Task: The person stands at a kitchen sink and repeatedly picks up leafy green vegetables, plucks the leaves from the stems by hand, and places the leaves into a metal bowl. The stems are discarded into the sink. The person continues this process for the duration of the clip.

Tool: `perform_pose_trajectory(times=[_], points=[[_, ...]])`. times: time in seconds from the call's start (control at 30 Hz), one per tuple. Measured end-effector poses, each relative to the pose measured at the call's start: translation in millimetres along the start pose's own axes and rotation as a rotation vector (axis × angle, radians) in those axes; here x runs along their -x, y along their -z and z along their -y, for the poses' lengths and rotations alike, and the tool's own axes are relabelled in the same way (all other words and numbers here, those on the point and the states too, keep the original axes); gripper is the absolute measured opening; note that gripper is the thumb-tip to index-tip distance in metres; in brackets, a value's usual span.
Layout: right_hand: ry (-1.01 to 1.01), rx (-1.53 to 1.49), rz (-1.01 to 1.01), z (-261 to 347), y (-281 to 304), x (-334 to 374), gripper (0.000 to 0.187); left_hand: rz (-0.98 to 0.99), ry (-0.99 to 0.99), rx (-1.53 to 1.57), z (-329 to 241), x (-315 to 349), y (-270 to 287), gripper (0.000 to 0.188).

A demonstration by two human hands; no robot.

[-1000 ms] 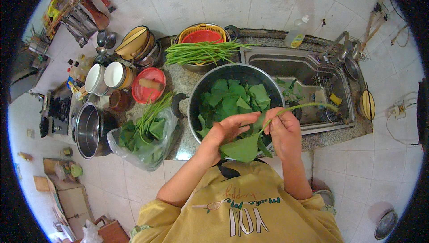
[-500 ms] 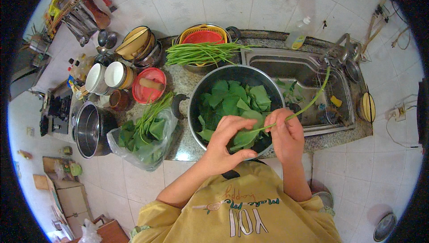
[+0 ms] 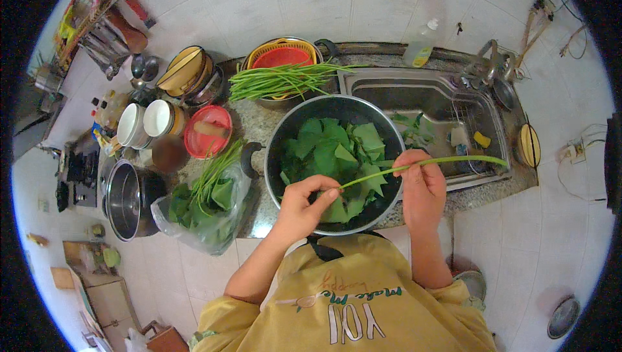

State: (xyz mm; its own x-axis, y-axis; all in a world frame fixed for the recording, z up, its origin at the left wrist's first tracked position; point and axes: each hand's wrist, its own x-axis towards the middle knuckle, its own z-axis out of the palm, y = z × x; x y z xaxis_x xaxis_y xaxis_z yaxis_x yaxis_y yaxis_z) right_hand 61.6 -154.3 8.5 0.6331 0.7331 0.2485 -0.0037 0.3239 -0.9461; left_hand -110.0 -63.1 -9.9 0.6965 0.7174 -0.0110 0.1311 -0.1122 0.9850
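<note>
A long, thin green stem [image 3: 465, 158] stretches from above the pot toward the right, over the sink. My right hand [image 3: 422, 190] grips it partway along, thumb and fingers closed round it. At the stem's left end, the fingertips of my left hand [image 3: 303, 204] are pinched together. Both hands hover over the near side of a large dark pot [image 3: 271, 151]. Inside the pot lies a heap of broad green leaves [image 3: 329, 145], some partly hidden by my left hand.
A bundle of green stems [image 3: 285, 81] rests across a colander behind the pot. Left of the pot, a plastic bag [image 3: 214, 235] holds more leafy stems. Bowls [image 3: 159, 117], a red dish [image 3: 207, 133] and an empty pot [image 3: 126, 196] crowd the left. The sink [image 3: 421, 86] lies to the right.
My left hand has closed from a loose curve around a leaf to a pinch at the stem's end. The stem's far end has swung down, from slanting upward to nearly level.
</note>
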Motion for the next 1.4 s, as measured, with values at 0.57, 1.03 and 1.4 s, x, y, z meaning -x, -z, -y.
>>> perform_pose_trajectory(times=[0.57, 1.03, 1.4], points=[[-0.088, -0.141, -0.285, -12, 29, -19, 0.011, 0.391, 0.621, 1.136, 3, -4, 19, 0.022], [-0.116, -0.149, -0.263, -21, 35, -23, 0.01, 0.18, 0.48, 0.798, 8, -13, 9, 0.015], [-0.137, 0.05, -0.235, -17, 14, -16, 0.008, -0.021, 0.418, 0.775, 26, -15, 6, 0.009]])
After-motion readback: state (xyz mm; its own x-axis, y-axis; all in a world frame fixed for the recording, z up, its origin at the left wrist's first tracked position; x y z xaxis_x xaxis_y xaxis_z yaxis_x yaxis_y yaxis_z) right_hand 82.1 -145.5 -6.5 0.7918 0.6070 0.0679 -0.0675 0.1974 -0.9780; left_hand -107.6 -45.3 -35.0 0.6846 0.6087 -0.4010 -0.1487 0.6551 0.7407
